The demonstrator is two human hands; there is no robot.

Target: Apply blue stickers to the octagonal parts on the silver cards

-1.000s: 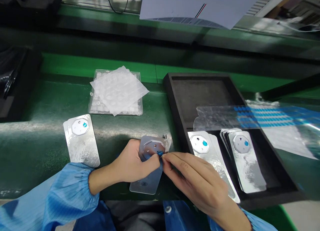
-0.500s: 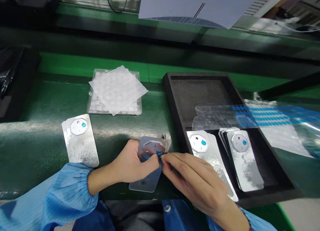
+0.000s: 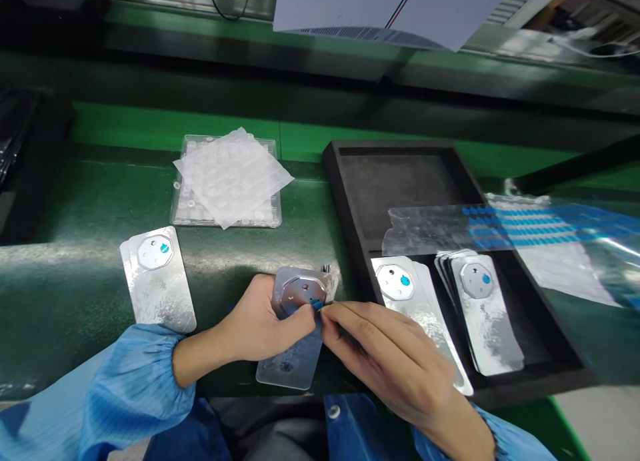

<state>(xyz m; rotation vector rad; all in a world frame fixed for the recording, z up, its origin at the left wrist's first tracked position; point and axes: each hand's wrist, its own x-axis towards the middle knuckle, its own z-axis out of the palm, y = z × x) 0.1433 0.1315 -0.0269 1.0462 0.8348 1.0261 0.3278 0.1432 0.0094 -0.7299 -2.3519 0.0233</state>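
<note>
One metal plate (image 3: pixel 289 368), silvery, rounded corners, octagonal panel near its top: held above the near edge of the worktop (image 3: pixel 90 194), tilted, in front of the person.

One left hand (image 3: pixel 260 321): gripping that plate by its left side, thumb laid across the face beneath the panel.

One blue dot (image 3: pixel 317 303): on the panel, just above the left thumb's tip.

One right hand (image 3: pixel 393 354): fingertips drawn narrowly together at the plate's right edge, next to the thumb; cannot tell whether anything sits between them.

One plate pair (image 3: pixel 159 284), overlapping, blue dot on top: worktop, left, beside the blue sleeve (image 3: pixel 137 374).

One black tray (image 3: pixel 535 391): right, carrying a fanned plate stack (image 3: pixel 493 328); a second plate stack (image 3: pixel 425 308) lies along its left side, partly behind the right hand.

One clear film strip (image 3: pixel 430 228), rows of blue dots: across the tray.

One clear box (image 3: pixel 273 211), small white pieces: beyond the hands, partly covered by translucent sheets (image 3: pixel 233 178).
</note>
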